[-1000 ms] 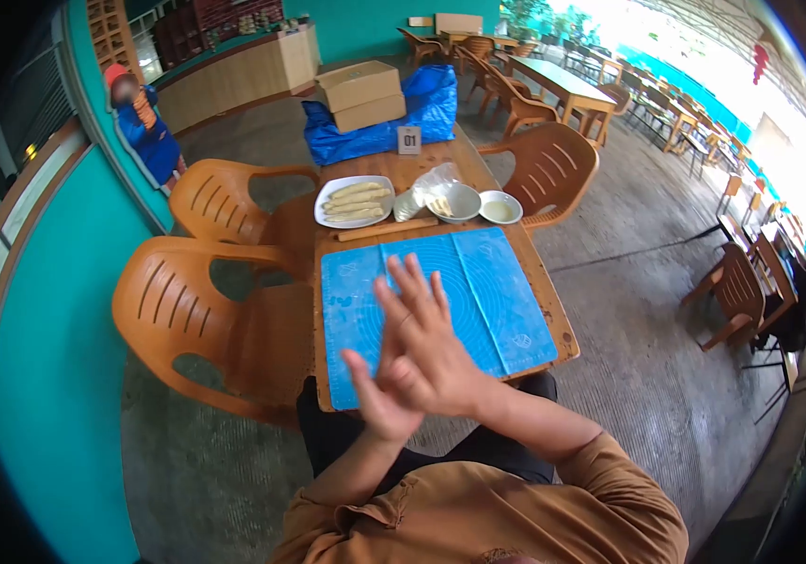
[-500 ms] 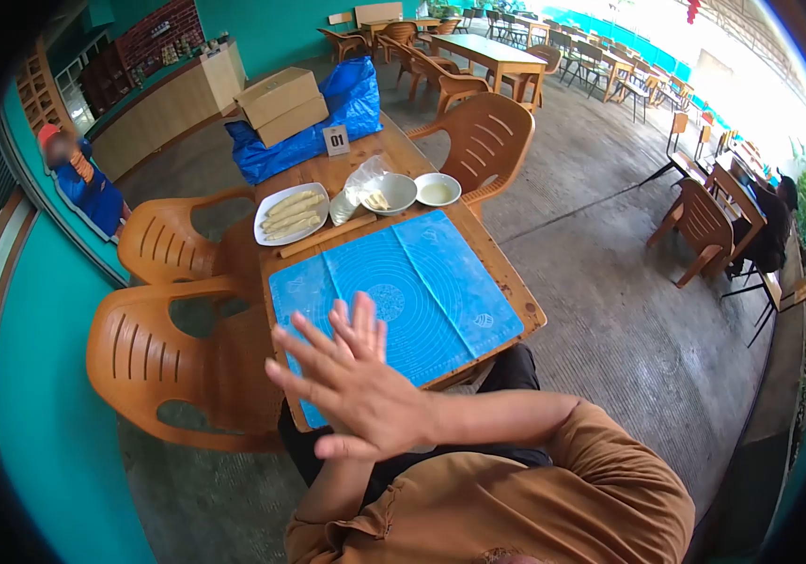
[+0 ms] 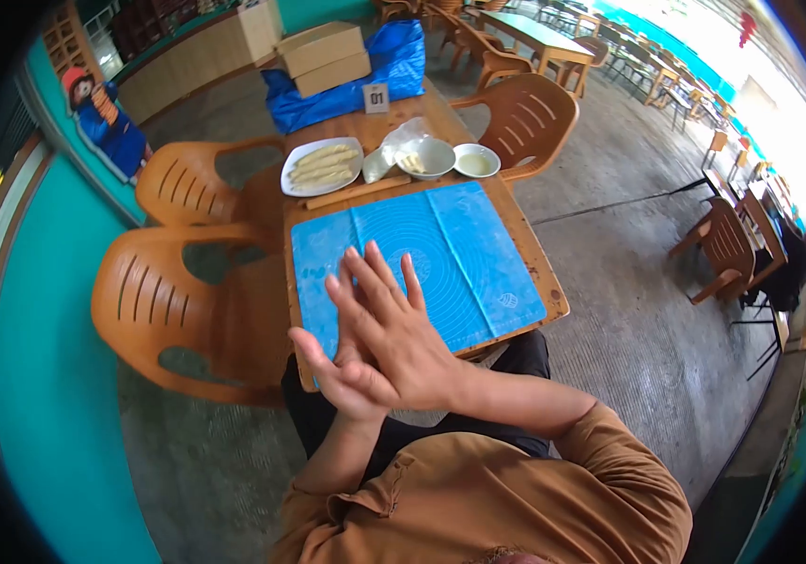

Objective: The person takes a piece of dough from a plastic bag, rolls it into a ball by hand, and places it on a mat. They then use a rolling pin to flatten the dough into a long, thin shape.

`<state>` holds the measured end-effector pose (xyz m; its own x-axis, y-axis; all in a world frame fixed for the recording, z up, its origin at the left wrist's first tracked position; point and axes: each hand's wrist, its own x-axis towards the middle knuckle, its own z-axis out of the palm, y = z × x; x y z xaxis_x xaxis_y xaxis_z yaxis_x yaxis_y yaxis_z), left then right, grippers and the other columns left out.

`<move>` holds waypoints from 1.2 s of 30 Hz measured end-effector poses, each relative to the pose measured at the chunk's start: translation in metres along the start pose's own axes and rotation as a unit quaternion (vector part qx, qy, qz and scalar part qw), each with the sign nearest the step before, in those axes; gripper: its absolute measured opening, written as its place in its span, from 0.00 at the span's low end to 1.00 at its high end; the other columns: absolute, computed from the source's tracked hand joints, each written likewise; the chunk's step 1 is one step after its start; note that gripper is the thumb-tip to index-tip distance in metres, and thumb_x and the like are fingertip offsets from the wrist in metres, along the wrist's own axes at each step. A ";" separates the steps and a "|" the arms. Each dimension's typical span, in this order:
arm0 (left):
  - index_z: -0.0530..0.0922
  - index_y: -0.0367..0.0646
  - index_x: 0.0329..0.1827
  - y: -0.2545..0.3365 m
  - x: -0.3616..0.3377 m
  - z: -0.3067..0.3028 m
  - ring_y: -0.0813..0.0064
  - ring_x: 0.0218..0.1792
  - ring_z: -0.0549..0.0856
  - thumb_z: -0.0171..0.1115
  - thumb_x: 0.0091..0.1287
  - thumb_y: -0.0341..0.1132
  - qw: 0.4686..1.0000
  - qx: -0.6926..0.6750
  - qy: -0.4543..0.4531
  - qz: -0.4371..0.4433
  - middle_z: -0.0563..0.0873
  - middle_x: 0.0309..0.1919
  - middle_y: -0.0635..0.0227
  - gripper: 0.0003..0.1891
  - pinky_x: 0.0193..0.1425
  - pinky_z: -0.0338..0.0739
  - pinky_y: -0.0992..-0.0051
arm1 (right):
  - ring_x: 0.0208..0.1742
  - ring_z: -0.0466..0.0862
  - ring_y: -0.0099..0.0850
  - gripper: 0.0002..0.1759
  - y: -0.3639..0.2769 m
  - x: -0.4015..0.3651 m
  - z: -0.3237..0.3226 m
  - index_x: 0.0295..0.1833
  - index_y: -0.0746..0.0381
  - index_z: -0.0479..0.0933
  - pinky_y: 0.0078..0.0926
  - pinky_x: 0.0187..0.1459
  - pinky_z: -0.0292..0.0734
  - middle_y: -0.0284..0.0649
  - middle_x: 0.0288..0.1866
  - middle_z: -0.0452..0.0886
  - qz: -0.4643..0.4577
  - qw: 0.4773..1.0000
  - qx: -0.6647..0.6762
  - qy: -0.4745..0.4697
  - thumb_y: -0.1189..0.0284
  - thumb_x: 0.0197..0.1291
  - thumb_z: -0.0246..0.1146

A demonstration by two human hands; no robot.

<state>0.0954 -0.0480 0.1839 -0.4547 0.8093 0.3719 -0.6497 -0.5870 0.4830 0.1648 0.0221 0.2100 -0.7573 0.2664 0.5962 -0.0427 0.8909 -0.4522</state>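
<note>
My right hand (image 3: 403, 343) lies across my left hand (image 3: 342, 376), palm against palm, above the near edge of a blue mat (image 3: 422, 263). Fingers of both hands are stretched out, and neither shows anything held. Behind the mat, a wooden rolling pin (image 3: 356, 193) rests beside a white plate (image 3: 288, 179) with several pale dough strips (image 3: 323, 167). To its right are a clear plastic bag (image 3: 379, 164), a bowl (image 3: 438, 160) with pale pieces inside, and a smaller bowl (image 3: 478, 164) of light liquid.
The wooden table (image 3: 534, 254) also bears an open cardboard box (image 3: 326, 58), a blue tarp (image 3: 398, 66) and a "01" card (image 3: 376, 98). Orange chairs (image 3: 177, 310) stand at the left, another (image 3: 530, 117) at the back right. A painted figure (image 3: 107, 122) is on the left wall.
The hands have slid against each other and turned, with the left thumb now sticking out at the left. The view has shifted, so the table items appear higher and farther right.
</note>
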 end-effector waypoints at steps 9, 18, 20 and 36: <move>0.37 0.74 0.91 -0.047 0.012 -0.073 0.42 0.89 0.42 0.32 0.82 0.71 0.981 0.000 -0.181 0.067 0.35 0.92 0.75 0.39 0.86 0.46 0.32 | 0.90 0.48 0.63 0.52 0.005 0.009 0.014 0.87 0.59 0.60 0.70 0.83 0.38 0.61 0.89 0.52 -0.050 0.998 -0.042 -0.026 0.30 0.74 0.40; 0.55 0.41 0.88 -0.025 0.012 -0.041 0.50 0.87 0.55 0.36 0.79 0.73 0.955 -0.240 0.077 -0.154 0.57 0.86 0.44 0.49 0.90 0.49 0.50 | 0.91 0.51 0.47 0.44 0.042 0.027 -0.023 0.87 0.65 0.58 0.43 0.88 0.39 0.52 0.89 0.57 0.195 0.883 0.416 0.095 0.42 0.85 0.32; 0.57 0.41 0.87 -0.025 0.013 -0.041 0.50 0.87 0.55 0.36 0.79 0.74 0.953 -0.244 0.077 -0.162 0.58 0.86 0.44 0.49 0.91 0.48 0.50 | 0.90 0.51 0.51 0.43 0.043 0.025 -0.034 0.86 0.66 0.58 0.47 0.87 0.39 0.56 0.88 0.58 0.145 0.940 0.294 0.093 0.42 0.84 0.36; 0.52 0.43 0.90 -0.038 0.021 -0.043 0.58 0.87 0.57 0.38 0.77 0.75 0.962 -0.194 0.079 -0.178 0.56 0.88 0.57 0.51 0.89 0.50 0.53 | 0.90 0.50 0.56 0.44 0.053 0.025 -0.016 0.86 0.68 0.55 0.59 0.86 0.34 0.60 0.87 0.57 0.145 0.961 0.216 0.093 0.43 0.84 0.36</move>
<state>0.0841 -0.0081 0.1393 -0.2294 0.9685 0.0973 -0.9456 -0.2455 0.2136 0.1539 0.0815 0.2116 -0.6504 0.5777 0.4932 -0.1433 0.5443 -0.8266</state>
